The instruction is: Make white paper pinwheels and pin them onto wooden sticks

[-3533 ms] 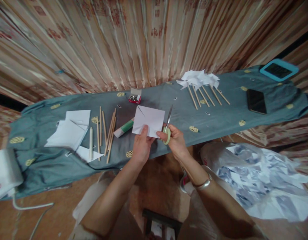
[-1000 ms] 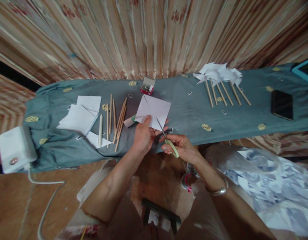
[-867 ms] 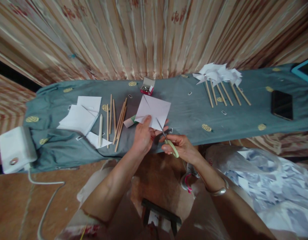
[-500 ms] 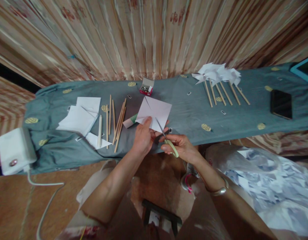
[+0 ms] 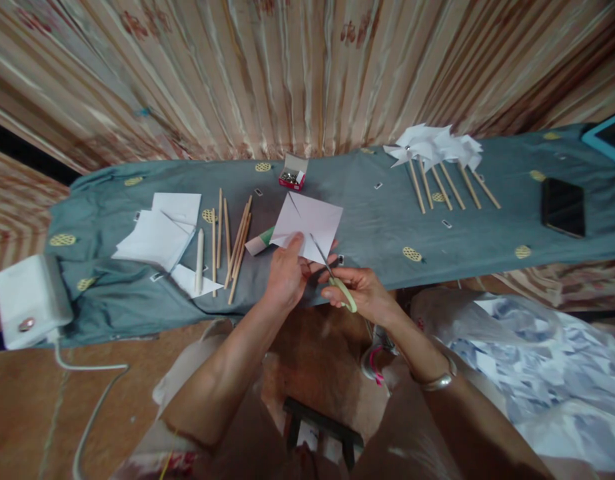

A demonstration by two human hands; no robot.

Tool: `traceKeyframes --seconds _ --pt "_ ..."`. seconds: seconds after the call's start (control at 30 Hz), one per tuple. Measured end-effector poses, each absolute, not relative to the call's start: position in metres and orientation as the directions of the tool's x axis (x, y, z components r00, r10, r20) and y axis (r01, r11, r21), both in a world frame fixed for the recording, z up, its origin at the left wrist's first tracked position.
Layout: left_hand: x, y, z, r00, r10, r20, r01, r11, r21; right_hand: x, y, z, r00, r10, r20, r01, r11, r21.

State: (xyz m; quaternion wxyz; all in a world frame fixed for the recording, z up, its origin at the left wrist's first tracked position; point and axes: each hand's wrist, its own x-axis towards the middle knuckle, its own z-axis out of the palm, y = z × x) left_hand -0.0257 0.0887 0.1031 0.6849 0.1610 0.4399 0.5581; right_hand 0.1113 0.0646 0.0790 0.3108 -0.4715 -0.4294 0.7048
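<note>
My left hand [image 5: 287, 273] pinches the near corner of a white paper square [image 5: 310, 223] and holds it up over the grey-blue cloth [image 5: 377, 227]. The paper has a slit at its far left corner. My right hand [image 5: 362, 293] is closed round the pale green handles of a pair of scissors [image 5: 332, 273]. Their blades reach into the paper's near right corner, along the diagonal.
Left of the hands lie several wooden sticks [image 5: 234, 240], a glue stick [image 5: 261, 243] and a stack of white paper squares [image 5: 157, 230]. A small box of pins [image 5: 291, 175] sits behind. Finished paper pinwheels [image 5: 437, 157], a phone [image 5: 562, 207], a white device [image 5: 30, 303] and a bag of scraps [image 5: 532, 360] are around.
The paper was turned in my left hand since the earliest frame, and the scissors swung from beside it to its near corner. Over the last second the blades have hardly moved.
</note>
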Motion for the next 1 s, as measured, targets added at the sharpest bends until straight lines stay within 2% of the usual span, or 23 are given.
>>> traceKeyframes --seconds 0.4,1.0 --pt "-0.0244 0.0887 0.1022 -0.002 0.91 -0.414 -0.622 0.323 0.714 0.1115 0.0643 0.0783 -0.358 0.857 -0.371 -0.004 -0.399 -0.917" --pt "-0.0254 0.0889 0.1009 -0.003 0.909 -0.417 -0.601 0.332 0.727 0.1089 0.0642 0.0774 -0.33 0.847 -0.416 -0.025 -0.448 -0.894"
